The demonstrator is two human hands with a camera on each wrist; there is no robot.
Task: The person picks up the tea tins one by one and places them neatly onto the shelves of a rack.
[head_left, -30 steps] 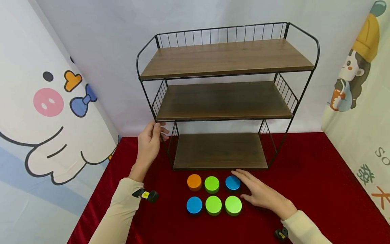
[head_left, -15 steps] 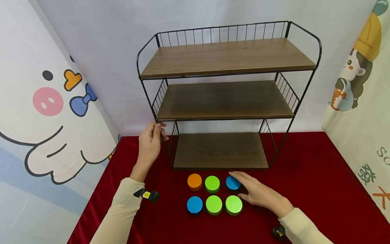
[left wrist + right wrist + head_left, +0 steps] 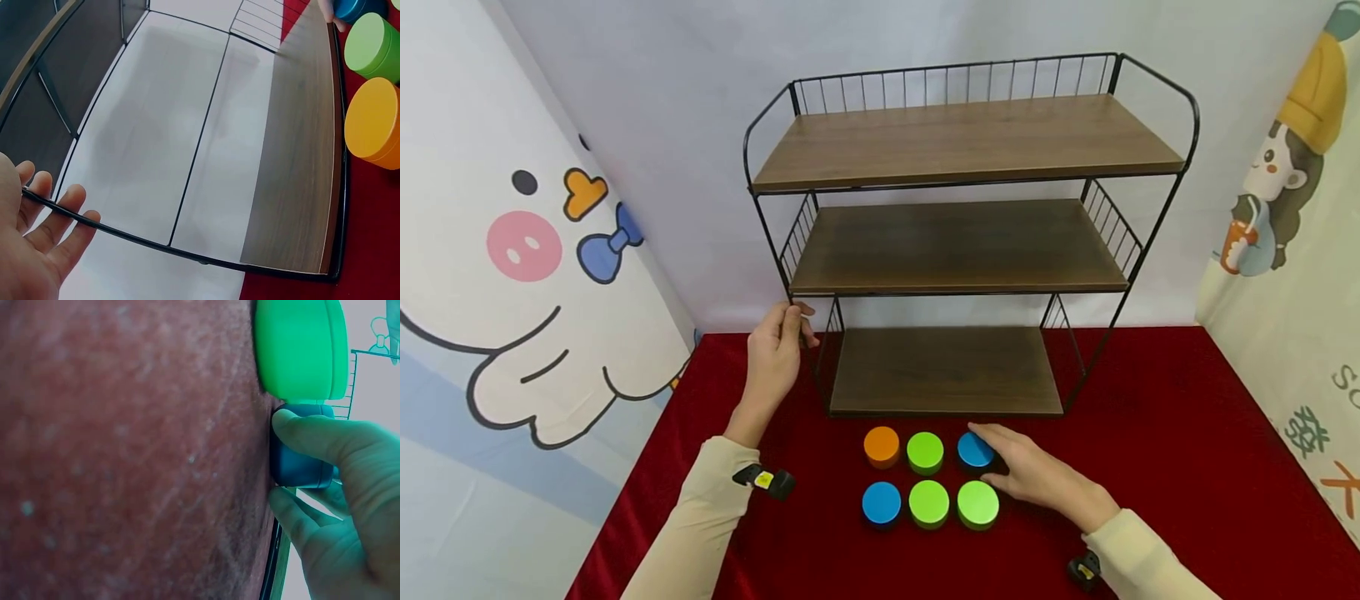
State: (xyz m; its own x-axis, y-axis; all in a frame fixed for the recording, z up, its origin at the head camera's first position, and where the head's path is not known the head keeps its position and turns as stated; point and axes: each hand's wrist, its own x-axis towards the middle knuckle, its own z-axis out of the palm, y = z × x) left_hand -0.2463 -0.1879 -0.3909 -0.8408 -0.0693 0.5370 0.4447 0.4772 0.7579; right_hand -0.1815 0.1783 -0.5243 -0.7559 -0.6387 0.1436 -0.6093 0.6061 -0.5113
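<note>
My left hand (image 3: 775, 350) grips the left front post of a black wire shelf rack (image 3: 958, 268); in the left wrist view its fingers (image 3: 74, 240) wrap the thin rod. Low on the right, my right hand (image 3: 1037, 473) holds a blue round tub (image 3: 975, 448) at the back right of a small group on the red cloth. In the right wrist view the thumb (image 3: 306, 434) lies along one side of this tub, fingers at the other side. Near it stand green tubs (image 3: 977, 502) (image 3: 928, 504) (image 3: 925, 452), an orange tub (image 3: 882, 447) and another blue tub (image 3: 881, 503).
The rack has three brown boards: top (image 3: 962, 142), middle (image 3: 955, 246) and bottom (image 3: 946, 371). It stands on red cloth (image 3: 1172, 433) just behind the tubs. A pale curtain (image 3: 640, 50) hangs behind, and printed cartoon panels (image 3: 1292, 333) flank both sides.
My right hand has shifted slightly left, its thumb and fingers closing in on the back right blue tub. The left hand keeps its grip on the rack post. The view shifts slightly.
</note>
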